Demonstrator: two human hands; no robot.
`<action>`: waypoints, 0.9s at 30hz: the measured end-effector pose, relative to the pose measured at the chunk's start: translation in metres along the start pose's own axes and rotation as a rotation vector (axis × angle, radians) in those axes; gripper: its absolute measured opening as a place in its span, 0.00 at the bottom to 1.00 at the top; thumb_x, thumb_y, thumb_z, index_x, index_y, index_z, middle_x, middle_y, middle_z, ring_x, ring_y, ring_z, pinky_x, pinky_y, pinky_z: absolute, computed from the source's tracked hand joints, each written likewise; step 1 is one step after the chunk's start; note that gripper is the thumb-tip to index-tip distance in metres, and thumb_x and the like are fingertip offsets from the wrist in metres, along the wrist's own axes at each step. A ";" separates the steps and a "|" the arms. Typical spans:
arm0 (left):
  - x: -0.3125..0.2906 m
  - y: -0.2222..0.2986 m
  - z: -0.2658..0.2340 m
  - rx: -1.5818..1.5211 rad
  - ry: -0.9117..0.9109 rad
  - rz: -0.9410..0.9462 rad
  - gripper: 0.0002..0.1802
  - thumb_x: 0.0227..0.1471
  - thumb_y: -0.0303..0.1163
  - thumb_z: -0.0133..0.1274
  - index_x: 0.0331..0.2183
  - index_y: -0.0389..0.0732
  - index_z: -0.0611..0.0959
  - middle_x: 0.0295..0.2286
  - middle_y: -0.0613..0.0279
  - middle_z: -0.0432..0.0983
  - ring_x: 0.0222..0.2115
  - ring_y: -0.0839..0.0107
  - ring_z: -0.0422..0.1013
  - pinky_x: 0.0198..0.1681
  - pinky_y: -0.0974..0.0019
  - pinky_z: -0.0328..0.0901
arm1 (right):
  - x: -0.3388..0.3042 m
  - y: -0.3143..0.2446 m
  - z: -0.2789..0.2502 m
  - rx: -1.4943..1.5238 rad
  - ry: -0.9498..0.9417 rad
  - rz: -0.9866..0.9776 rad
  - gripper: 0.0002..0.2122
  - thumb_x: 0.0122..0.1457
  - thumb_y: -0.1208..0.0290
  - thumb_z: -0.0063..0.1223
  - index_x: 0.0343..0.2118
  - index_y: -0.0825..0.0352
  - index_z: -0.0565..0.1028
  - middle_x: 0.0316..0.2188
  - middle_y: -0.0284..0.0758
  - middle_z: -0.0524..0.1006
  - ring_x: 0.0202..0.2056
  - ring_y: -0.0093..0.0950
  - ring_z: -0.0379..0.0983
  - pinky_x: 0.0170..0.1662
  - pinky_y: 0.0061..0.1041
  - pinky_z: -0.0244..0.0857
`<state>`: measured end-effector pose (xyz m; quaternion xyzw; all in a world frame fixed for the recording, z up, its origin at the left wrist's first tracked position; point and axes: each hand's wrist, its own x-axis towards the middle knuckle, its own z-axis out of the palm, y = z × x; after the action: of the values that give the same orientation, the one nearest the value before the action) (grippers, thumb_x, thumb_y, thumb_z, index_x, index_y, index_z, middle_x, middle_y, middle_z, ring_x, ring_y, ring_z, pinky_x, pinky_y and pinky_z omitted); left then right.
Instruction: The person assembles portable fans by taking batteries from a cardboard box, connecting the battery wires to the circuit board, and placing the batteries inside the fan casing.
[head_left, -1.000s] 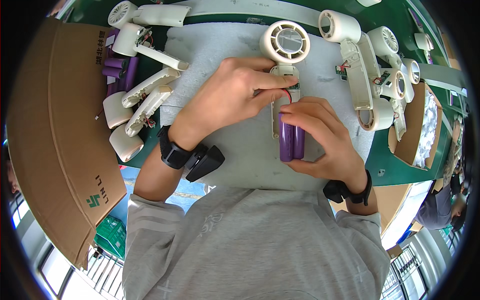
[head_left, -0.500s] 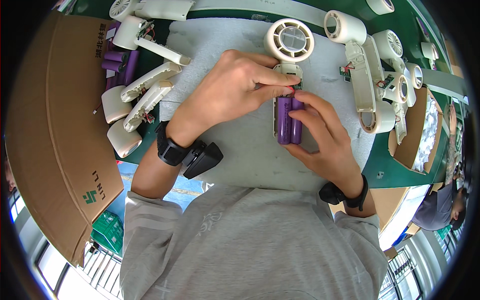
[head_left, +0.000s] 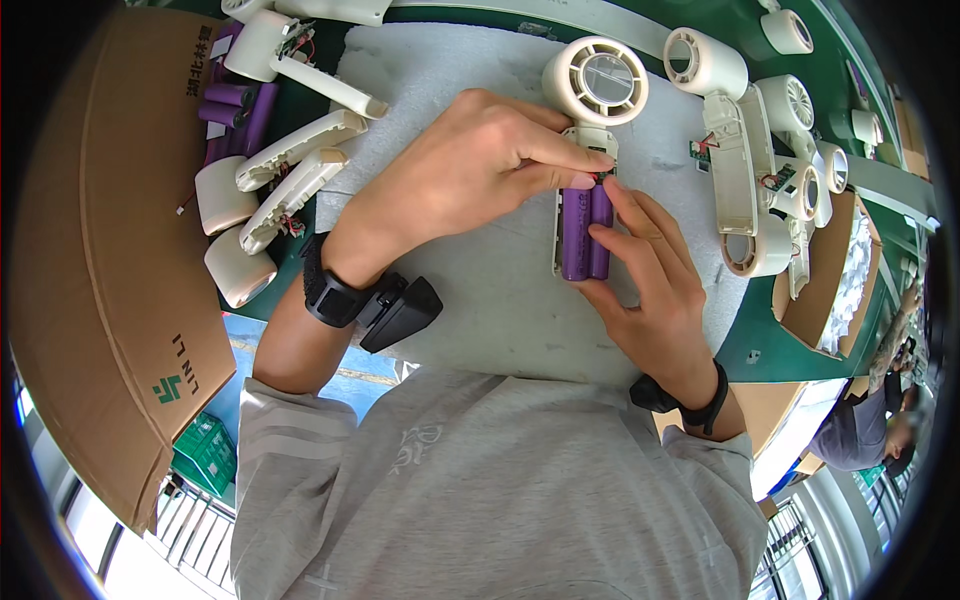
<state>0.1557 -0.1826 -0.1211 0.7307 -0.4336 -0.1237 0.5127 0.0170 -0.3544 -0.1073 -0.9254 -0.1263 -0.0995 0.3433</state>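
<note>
Two glossy purple cylinders held against an open plastic handle

Under and around the grip we see a smooth green benchtop (head_left: 745, 352). Well to the left of the grip stands a tall box (head_left: 130, 250) of matte brown cardboard, with creased flaps. Directly beneath the grip we have a pale grey foam sheet (head_left: 470, 300), grainy and lightly pitted. To the grip's right lie cream plastic housings (head_left: 730, 175), drum-ended with long trough-like handles; similar shells (head_left: 228, 195) lie to its left. Farther right, an open carton (head_left: 795, 310) holds crumpled white material.

The left hand (head_left: 490, 150) brings thumb and forefinger close together at the upper end of the cylinders; we cannot tell whether they pinch anything. The right hand (head_left: 655, 285) is closed on the battery pair (head_left: 577, 235), thumb at the lower end, fingers along the right side. Just beyond the grip sits the cream fan body (head_left: 596, 112), its round head ringed with slots. The pair lies side by side, lengthwise over its rounded handle shell; how deeply it sits, we cannot tell.
</note>
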 end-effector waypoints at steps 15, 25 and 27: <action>-0.003 0.000 -0.003 -0.001 -0.077 -0.109 0.21 0.35 0.32 0.68 0.38 0.44 0.86 0.24 0.53 0.78 0.23 0.64 0.72 0.30 0.65 0.68 | 0.013 0.001 0.000 0.205 -0.087 0.242 0.30 0.34 0.85 0.69 0.45 0.66 0.67 0.51 0.40 0.66 0.46 0.34 0.71 0.43 0.30 0.71; 0.001 -0.004 -0.003 -0.023 -0.074 -0.154 0.23 0.33 0.30 0.69 0.38 0.49 0.86 0.22 0.53 0.78 0.22 0.65 0.72 0.30 0.66 0.68 | 0.033 -0.004 0.000 0.127 -0.159 0.319 0.35 0.35 0.85 0.66 0.50 0.65 0.62 0.47 0.37 0.63 0.37 0.31 0.70 0.38 0.28 0.69; 0.001 -0.005 -0.003 -0.043 -0.076 -0.171 0.23 0.33 0.30 0.69 0.38 0.49 0.86 0.23 0.53 0.79 0.22 0.65 0.73 0.30 0.66 0.68 | 0.034 -0.006 -0.001 0.117 -0.153 0.318 0.35 0.35 0.86 0.65 0.49 0.65 0.62 0.47 0.37 0.64 0.37 0.31 0.70 0.38 0.28 0.69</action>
<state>0.1605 -0.1815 -0.1235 0.7485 -0.3861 -0.2038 0.4992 0.0478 -0.3453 -0.0939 -0.9169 -0.0097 0.0345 0.3975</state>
